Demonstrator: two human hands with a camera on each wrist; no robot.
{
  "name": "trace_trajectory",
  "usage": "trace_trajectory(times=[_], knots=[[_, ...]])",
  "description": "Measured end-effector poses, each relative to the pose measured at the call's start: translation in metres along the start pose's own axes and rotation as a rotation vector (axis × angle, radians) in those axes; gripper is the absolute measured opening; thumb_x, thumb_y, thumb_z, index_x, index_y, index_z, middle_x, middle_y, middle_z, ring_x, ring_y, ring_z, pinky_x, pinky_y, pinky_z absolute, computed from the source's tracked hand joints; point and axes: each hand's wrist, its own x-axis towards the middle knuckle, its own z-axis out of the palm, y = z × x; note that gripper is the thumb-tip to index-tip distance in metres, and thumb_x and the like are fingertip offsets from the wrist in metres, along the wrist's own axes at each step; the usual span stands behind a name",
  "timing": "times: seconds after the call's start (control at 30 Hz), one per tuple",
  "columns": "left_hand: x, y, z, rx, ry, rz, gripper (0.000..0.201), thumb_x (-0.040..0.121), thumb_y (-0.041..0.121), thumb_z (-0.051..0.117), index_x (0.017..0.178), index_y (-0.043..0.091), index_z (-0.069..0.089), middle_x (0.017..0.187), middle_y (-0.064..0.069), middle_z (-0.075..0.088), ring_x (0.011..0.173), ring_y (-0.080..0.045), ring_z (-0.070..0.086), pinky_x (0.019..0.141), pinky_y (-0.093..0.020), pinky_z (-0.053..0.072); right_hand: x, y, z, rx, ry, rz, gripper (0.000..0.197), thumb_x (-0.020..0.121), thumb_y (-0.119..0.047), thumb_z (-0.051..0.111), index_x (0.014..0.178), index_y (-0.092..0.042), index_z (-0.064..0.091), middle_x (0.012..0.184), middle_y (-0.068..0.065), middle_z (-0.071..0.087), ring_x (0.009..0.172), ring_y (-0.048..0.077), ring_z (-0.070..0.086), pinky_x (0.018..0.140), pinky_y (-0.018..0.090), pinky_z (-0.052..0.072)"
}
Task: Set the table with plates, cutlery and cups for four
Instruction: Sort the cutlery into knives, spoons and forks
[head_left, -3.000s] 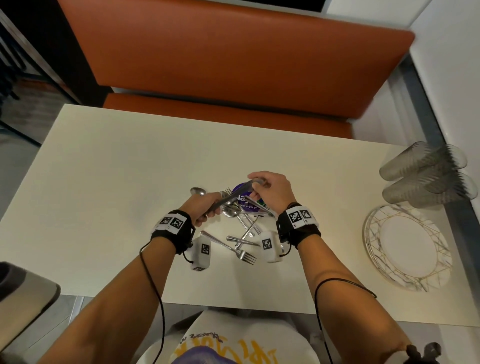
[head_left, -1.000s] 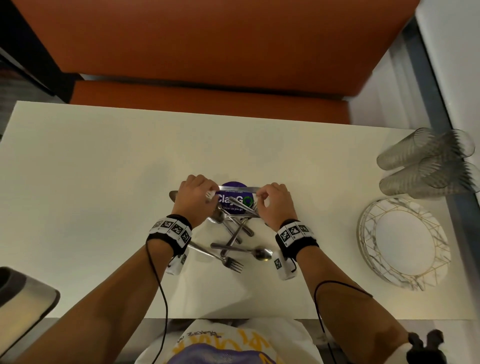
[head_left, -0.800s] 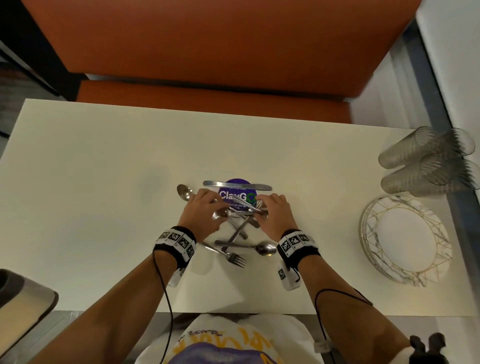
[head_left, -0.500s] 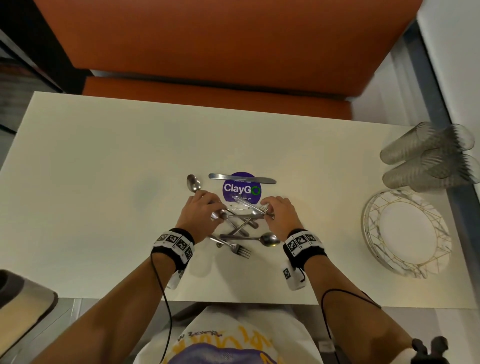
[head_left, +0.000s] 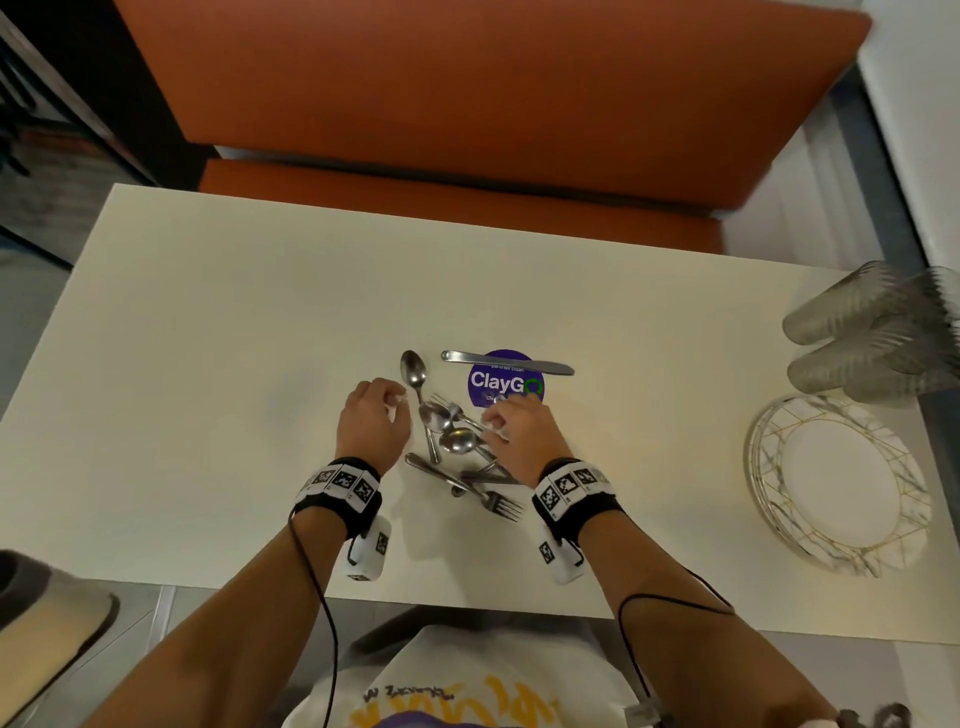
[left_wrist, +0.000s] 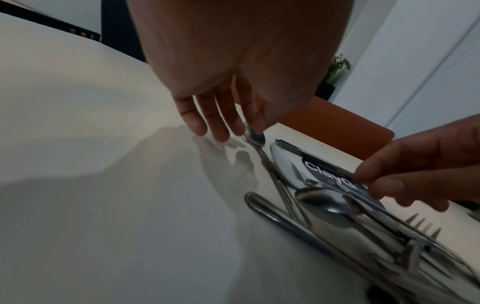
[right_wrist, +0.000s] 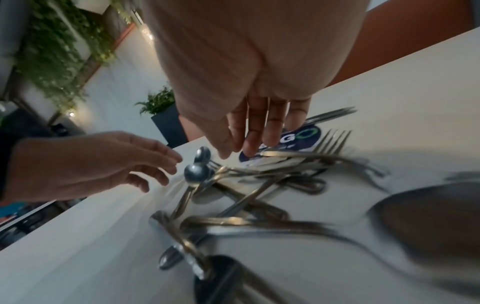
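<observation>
A loose pile of cutlery with spoons and forks lies mid-table, near my edge. One knife lies apart, crosswise on the far rim of a purple round sticker. A single spoon lies left of it. My left hand hovers just left of the pile with straight fingers and holds nothing. My right hand reaches down onto the pile's right side. Its fingertips touch a fork handle and are not closed round it. A stack of plates and several cups stand at the right end.
The cream table is bare on its left half and along the far side. An orange bench runs behind it. A grey and beige object sits off the near left corner.
Both hands laid the knife across the sticker's far rim, then drew back to the pile. The left hand has now let go and shifted left. Two spoons now lie bowl-up on the pile.
</observation>
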Motion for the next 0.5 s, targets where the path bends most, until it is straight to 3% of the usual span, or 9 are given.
trace_trajectory(times=[0.1,0.27,0.33,0.4,0.5], knots=[[0.007,0.0,0.001,-0.028,-0.053,-0.101,0.017,0.094,0.025,0.068,0.108,0.016,0.066,0.096,0.0,0.065,0.089,-0.022,0.064,0.08,-0.036,0.052,0.005,-0.011,0.016,-0.084,-0.088,-0.028,0.026,0.088,-0.04,0.073,0.104,-0.019,0.07,0.103,-0.003,0.064,0.105,0.019,0.052,0.094,0.038,0.047],[0.008,0.005,-0.001,-0.05,-0.066,-0.152,0.016,0.097,0.032,0.063,0.106,0.02,0.067,0.097,0.004,0.069,0.092,-0.02,0.065,0.081,-0.036,0.054,0.006,-0.019,0.019,-0.106,-0.13,0.012,0.018,0.091,-0.036,0.07,0.1,-0.02,0.069,0.106,-0.004,0.064,0.112,0.02,0.05,0.104,0.04,0.041],[0.005,0.008,-0.004,-0.084,-0.034,-0.171,0.013,0.1,0.027,0.057,0.104,0.02,0.068,0.098,0.004,0.07,0.092,-0.021,0.066,0.081,-0.036,0.054,0.008,-0.021,0.014,-0.062,-0.107,0.024,0.016,0.09,-0.036,0.071,0.092,-0.021,0.067,0.096,-0.004,0.062,0.102,0.019,0.052,0.095,0.039,0.044],[0.002,0.014,-0.008,-0.19,0.002,-0.175,0.015,0.1,0.017,0.055,0.101,0.021,0.069,0.096,0.005,0.072,0.09,-0.019,0.068,0.082,-0.035,0.056,0.012,-0.027,0.004,0.091,-0.057,0.056,0.014,0.088,-0.032,0.074,0.085,-0.023,0.064,0.084,-0.007,0.061,0.084,0.015,0.053,0.079,0.032,0.046],[-0.004,0.029,-0.016,-0.457,-0.018,-0.12,0.026,0.093,-0.001,0.055,0.1,0.017,0.071,0.093,0.0,0.077,0.09,-0.016,0.072,0.084,-0.024,0.056,0.023,-0.05,-0.016,0.384,0.05,0.122,0.013,0.086,-0.026,0.078,0.084,-0.018,0.068,0.078,-0.006,0.066,0.073,0.01,0.061,0.068,0.021,0.049]])
